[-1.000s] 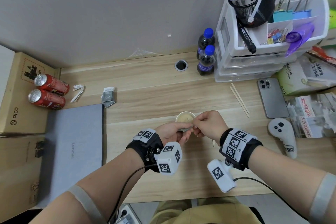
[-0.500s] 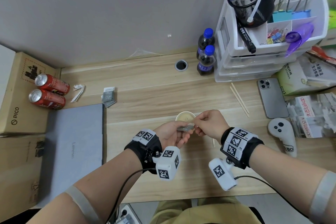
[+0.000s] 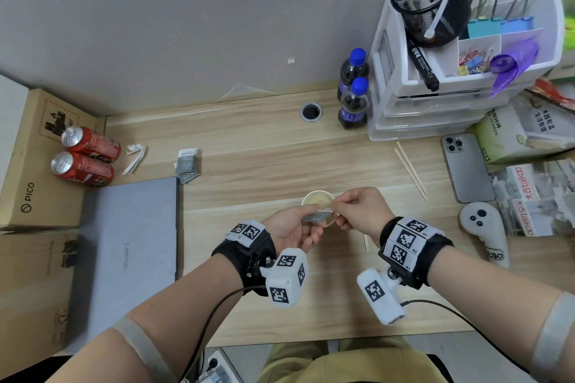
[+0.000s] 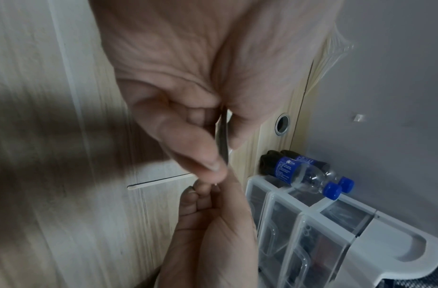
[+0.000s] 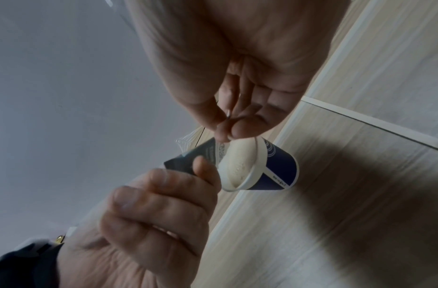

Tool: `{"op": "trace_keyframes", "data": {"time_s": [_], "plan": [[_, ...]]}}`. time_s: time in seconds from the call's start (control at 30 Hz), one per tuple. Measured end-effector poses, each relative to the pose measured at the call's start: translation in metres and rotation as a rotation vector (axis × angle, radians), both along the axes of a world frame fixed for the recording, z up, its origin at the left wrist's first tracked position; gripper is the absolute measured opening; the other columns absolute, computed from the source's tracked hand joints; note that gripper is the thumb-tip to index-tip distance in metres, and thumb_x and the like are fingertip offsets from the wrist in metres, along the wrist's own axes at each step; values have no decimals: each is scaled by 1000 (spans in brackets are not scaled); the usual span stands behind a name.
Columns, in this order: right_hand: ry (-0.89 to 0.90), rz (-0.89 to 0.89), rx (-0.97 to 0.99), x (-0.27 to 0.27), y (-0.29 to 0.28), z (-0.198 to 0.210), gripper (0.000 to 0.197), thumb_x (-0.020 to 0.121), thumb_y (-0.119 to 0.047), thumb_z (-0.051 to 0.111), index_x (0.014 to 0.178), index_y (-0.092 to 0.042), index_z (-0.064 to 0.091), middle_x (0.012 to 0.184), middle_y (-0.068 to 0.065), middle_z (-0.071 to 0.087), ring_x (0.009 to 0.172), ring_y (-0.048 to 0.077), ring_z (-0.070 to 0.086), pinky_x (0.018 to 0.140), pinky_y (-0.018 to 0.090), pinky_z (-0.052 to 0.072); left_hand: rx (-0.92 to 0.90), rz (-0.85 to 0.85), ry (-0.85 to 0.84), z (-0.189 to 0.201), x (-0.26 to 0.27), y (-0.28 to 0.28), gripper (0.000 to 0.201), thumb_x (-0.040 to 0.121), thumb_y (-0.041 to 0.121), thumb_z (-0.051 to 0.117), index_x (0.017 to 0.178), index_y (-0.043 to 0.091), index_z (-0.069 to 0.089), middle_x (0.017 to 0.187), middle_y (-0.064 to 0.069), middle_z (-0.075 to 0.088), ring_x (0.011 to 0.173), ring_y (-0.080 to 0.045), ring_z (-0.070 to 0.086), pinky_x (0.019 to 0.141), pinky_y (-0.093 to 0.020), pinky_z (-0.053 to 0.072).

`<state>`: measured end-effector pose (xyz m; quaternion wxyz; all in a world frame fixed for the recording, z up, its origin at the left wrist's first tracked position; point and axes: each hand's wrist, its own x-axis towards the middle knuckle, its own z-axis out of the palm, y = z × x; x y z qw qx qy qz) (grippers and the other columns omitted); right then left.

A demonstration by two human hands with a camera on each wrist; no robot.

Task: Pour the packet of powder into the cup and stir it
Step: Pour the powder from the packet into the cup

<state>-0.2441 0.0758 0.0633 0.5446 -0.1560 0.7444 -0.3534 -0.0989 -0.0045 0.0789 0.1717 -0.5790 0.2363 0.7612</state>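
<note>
Wooden desk (image 3: 249, 146), cup (image 3: 317, 199) at twelve o'clock: my left hand (image 3: 292, 228) pinches packet (image 3: 317, 217), right hand (image 3: 361, 208) pinching its corner, lifted since earlier; tearing underway.

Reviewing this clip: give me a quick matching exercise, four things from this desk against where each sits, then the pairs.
Things:
1. packet
2. cup
3. phone
4. red cans

Places:
A. on a cardboard box, far left
B. pinched between both hands
C. on the desk, just beyond the hands
D. flat on the desk, right side

Pairs: 1-B, 2-C, 3-D, 4-A
</note>
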Motion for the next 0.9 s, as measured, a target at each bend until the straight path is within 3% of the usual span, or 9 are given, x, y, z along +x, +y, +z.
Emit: {"op": "trace_keyframes", "data": {"time_s": [0.1,0.23,0.9], "plan": [[13,-19,4,0,0,-1,11,85,-1,63,76,-2,68,59,11,63,44,17,57,44,23,49,14,25,-13,0,0,0,53,105,47,38,79,7,61,48,-1,57,35,-10,53,31,-14,39],[-28,-33,3,2,-1,1,9,86,0,63,77,-1,67,61,11,63,43,15,57,44,23,50,4,56,-24,-1,-1,-1,52,108,38,28,80,6,59,49,-2,57,35,-10,53,31,-14,38],[-69,-68,-43,5,3,1,16,88,-1,64,73,-5,66,63,12,63,50,19,58,49,25,52,15,47,-27,-2,1,-3,52,109,36,28,85,5,62,50,-3,62,35,-10,55,31,-14,40]]}}
